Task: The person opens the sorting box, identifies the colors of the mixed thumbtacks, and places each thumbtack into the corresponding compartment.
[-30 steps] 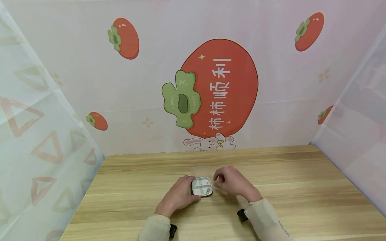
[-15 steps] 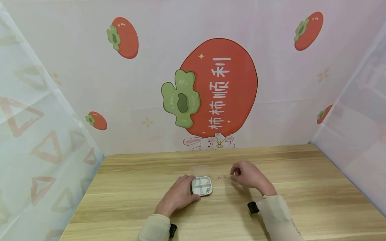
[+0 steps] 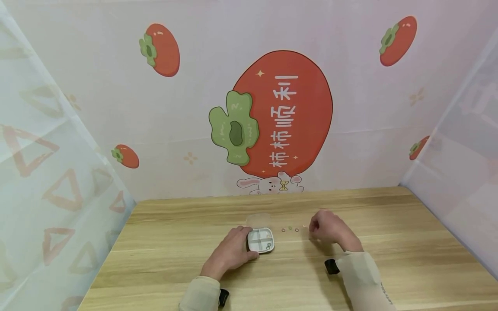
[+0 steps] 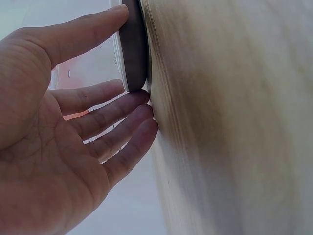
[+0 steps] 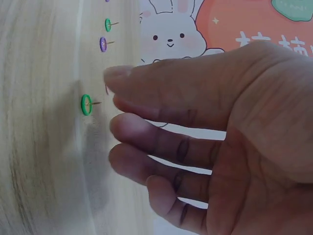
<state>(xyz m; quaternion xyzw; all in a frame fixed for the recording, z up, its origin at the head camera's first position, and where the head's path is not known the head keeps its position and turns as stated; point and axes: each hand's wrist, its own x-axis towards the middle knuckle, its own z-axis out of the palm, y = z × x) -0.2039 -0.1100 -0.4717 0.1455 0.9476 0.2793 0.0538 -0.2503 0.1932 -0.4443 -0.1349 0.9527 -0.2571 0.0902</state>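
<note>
My left hand (image 3: pixel 232 249) holds a small white compartment box (image 3: pixel 255 244) by its left side, thumb at the near edge and fingers at the far one. In the left wrist view, the dark underside of that box (image 4: pixel 133 49) lies between thumb and fingertips. A few small ring-like pieces (image 3: pixel 268 246) sit in its right-hand compartments. My right hand (image 3: pixel 330 227) hovers low over the table, thumb and forefinger close together. Just beyond its fingertips, a green-rimmed thumbtack (image 5: pixel 86 105) lies point up. A purple thumbtack (image 5: pixel 103 44) and another green thumbtack (image 5: pixel 108 25) lie farther along the row.
The box's clear lid (image 3: pixel 258 220) is folded back towards the wall. Several tacks, including a reddish one (image 3: pixel 283 230), lie in a row between box and right hand. Behind the wooden table (image 3: pixel 186 268) stands a printed wall sheet (image 3: pixel 350 164).
My right hand has moved right, from beside the box to past the row of tacks, bringing those tacks into view. The left hand has stayed on the box.
</note>
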